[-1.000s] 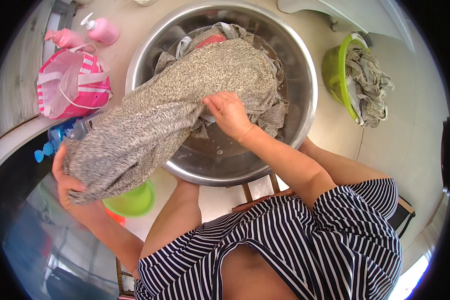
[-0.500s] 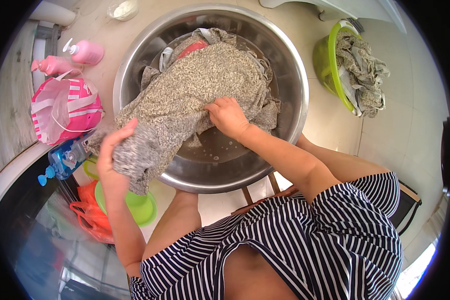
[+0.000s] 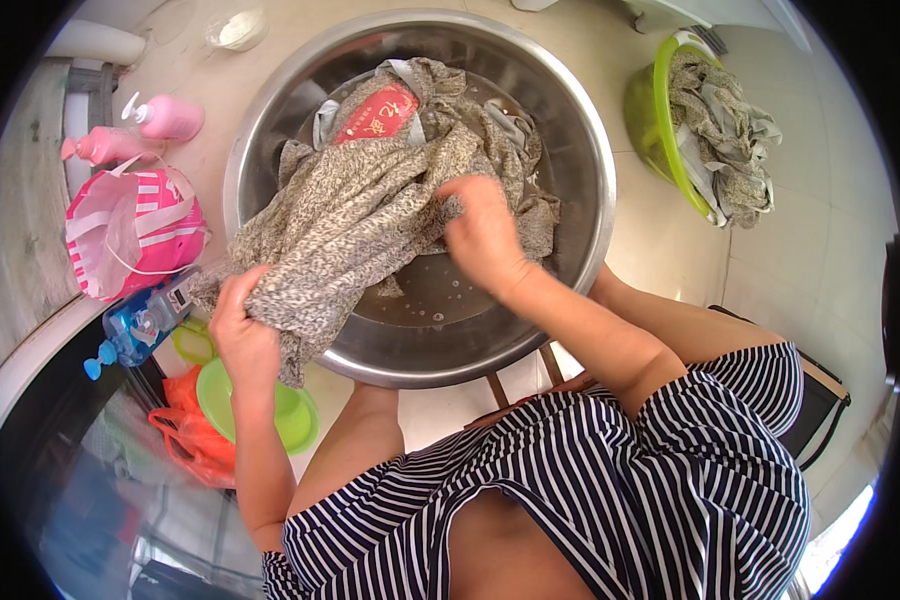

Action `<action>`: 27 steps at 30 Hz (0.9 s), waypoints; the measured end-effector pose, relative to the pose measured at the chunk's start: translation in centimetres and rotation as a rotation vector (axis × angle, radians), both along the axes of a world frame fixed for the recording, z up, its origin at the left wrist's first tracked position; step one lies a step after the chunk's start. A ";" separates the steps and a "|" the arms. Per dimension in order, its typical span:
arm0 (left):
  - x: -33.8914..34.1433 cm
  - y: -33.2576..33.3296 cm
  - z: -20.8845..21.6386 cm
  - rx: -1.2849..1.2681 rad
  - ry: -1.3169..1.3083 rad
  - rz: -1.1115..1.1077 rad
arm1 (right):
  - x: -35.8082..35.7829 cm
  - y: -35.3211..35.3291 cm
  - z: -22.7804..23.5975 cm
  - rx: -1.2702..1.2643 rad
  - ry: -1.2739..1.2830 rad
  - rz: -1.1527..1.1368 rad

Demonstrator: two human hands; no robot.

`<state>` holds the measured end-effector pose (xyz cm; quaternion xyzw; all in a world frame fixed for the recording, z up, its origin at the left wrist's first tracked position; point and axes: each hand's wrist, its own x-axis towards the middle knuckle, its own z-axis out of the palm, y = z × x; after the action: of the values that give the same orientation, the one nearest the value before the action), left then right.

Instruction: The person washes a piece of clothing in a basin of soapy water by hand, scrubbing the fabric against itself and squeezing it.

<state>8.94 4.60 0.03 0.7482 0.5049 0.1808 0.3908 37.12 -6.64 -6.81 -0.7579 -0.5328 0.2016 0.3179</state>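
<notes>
Left hand: left hand (image 3: 242, 318) at the near left of the basin, grip clenched round a gathered end of the speckled cloth (image 3: 345, 235); a loose flap hangs below the fingers.
Right hand: right hand (image 3: 485, 228) over the basin, right of centre, slightly blurred; grip grasping a bunched bit of the same cloth, a dark tuft showing at the fingers.
Cloth: grey-beige, in long folds between the two hands; the rest heaped in the basin, the left end reaching out over the rim.
Basin: wide steel basin (image 3: 580, 270), round, in front of the knees; murky water (image 3: 435, 295) with a few bubbles at the near side.
Red patch: red printed patch (image 3: 378, 113) among the folds, far part of the heap.
Right side: green basket (image 3: 662, 125), tilted in view, similar grey laundry (image 3: 730, 140) spilling over its edge.
Left side: pink striped bag (image 3: 155, 215); two pink bottles beyond it, the pump bottle (image 3: 173, 118) farther off; blue bottle (image 3: 140, 328) just nearer.
By left forearm: green bowl (image 3: 296, 412) beside an orange-red plastic bag (image 3: 192, 445).
Far left: small pale dish (image 3: 237, 30) on the floor (image 3: 185, 70), whitish contents.
</notes>
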 end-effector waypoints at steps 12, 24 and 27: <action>-4.2 2.4 3.7 -0.270 -0.593 0.649 | 7.1 2.8 -2.9 -0.070 -0.052 -0.053; -5.2 4.8 6.0 -0.218 -0.867 0.757 | 7.8 7.7 8.6 -0.404 0.236 -0.078; -5.3 4.5 5.7 -0.227 -0.906 0.746 | 1.4 3.3 0.4 -0.537 -0.062 0.012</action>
<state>3.68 9.14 5.69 0.3224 0.5327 0.5519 0.5547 38.56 -3.35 -6.44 -0.8176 -0.4745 0.3142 0.0879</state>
